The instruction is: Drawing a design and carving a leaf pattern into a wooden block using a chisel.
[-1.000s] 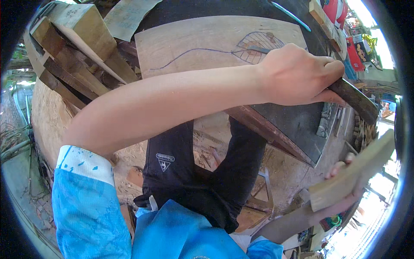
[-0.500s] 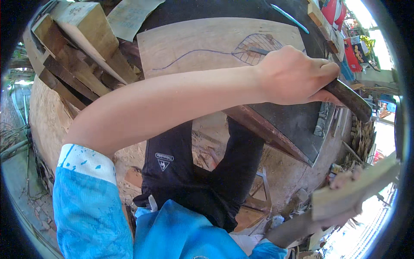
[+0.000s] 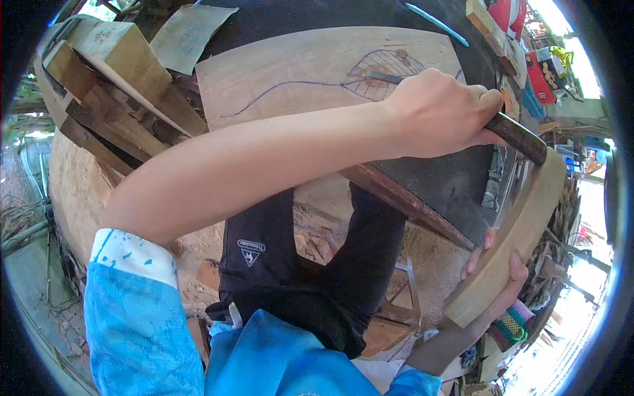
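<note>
My left hand is closed around the dark handle of a chisel, which lies slanted across the wooden board. The chisel's metal blade reaches onto a leaf outline drawn in dark ink, with hatching inside and a long curved stem. Chipped wood shows near the outline's upper edge. My right hand grips a long squared wooden block, thumb on one side and fingers on the other. The block's upper end meets the butt of the chisel handle.
The board rests on a black worktop with a brown wooden edge. Squared timbers and a sheet of paper are at left. A light-blue pen, a wood strip and a rolled bundle lie right.
My right hand has swung the wooden block up and left, from apart to against the chisel's butt. My left hand and the chisel have shifted slightly left in view.
</note>
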{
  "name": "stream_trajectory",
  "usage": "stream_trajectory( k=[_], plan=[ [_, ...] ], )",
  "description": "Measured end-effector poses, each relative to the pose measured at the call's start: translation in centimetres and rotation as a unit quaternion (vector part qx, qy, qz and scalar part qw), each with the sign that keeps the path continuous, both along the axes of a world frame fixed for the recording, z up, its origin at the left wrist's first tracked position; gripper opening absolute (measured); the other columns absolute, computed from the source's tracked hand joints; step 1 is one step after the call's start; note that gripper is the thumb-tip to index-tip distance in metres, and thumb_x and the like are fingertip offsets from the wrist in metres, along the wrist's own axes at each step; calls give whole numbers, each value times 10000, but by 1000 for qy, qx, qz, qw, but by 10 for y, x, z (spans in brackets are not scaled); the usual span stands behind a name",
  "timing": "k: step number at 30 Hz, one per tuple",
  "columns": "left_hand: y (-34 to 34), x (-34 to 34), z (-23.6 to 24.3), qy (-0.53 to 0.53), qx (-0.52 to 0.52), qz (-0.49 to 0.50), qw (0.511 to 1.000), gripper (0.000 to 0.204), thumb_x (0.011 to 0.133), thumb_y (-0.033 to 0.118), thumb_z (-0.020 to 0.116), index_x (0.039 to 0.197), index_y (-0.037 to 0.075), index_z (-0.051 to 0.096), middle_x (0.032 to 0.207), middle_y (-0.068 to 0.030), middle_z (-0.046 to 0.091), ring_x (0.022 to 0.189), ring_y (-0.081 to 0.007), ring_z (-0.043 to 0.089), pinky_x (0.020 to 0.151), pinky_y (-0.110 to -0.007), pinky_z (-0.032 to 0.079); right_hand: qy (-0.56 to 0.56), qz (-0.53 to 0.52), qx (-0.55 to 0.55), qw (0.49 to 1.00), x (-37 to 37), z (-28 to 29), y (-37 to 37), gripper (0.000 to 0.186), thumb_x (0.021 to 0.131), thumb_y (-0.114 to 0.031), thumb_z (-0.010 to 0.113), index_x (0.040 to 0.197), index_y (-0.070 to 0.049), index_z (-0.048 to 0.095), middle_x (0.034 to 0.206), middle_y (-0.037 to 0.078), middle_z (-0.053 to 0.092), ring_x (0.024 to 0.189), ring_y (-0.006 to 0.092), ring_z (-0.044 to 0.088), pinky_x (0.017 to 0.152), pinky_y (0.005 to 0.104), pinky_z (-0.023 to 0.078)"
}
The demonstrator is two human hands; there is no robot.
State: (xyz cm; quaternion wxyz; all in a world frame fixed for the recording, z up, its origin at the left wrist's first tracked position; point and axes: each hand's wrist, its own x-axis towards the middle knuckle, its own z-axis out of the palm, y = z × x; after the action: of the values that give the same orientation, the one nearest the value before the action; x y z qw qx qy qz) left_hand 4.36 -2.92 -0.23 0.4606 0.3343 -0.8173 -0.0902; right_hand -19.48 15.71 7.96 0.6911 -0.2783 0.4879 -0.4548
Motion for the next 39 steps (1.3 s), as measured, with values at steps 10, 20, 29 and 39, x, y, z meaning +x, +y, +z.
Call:
stream_trajectory(
  k=[10,20,29,39],
  plan=[
    [-4,1,-2,-27,36,6,999,539,977,582,581,1014,45,553,820,-171,672,722,-419,690,586,-509,545,-72,-83,-45,993,5,-12,-9,581,972,-488,611,1314,-91,360,1028,259,614,893,425,700,697,534,654],
    [-3,4,-5,2,47,1,999,509,971,575,596,1006,68,570,804,-151,669,732,-408,693,599,-498,549,-9,-38,-95,995,9,-17,-11,677,975,-456,589,1398,2,326,1024,218,575,853,326,662,713,451,611],
    [4,6,-1,-5,-1,-26,1000,501,967,584,591,1010,88,542,827,-96,665,716,-355,706,569,-465,563,99,-116,-226,962,-25,21,0,689,978,-387,559,1394,75,262,1102,221,438,770,312,617,640,384,591],
    [0,3,-4,-59,-24,-4,998,489,994,575,552,1043,89,559,873,-73,677,759,-312,732,582,-428,591,90,-105,-238,961,-1,2,-1,700,995,-346,557,1419,105,229,1128,239,444,782,327,633,579,412,602]
  ],
)
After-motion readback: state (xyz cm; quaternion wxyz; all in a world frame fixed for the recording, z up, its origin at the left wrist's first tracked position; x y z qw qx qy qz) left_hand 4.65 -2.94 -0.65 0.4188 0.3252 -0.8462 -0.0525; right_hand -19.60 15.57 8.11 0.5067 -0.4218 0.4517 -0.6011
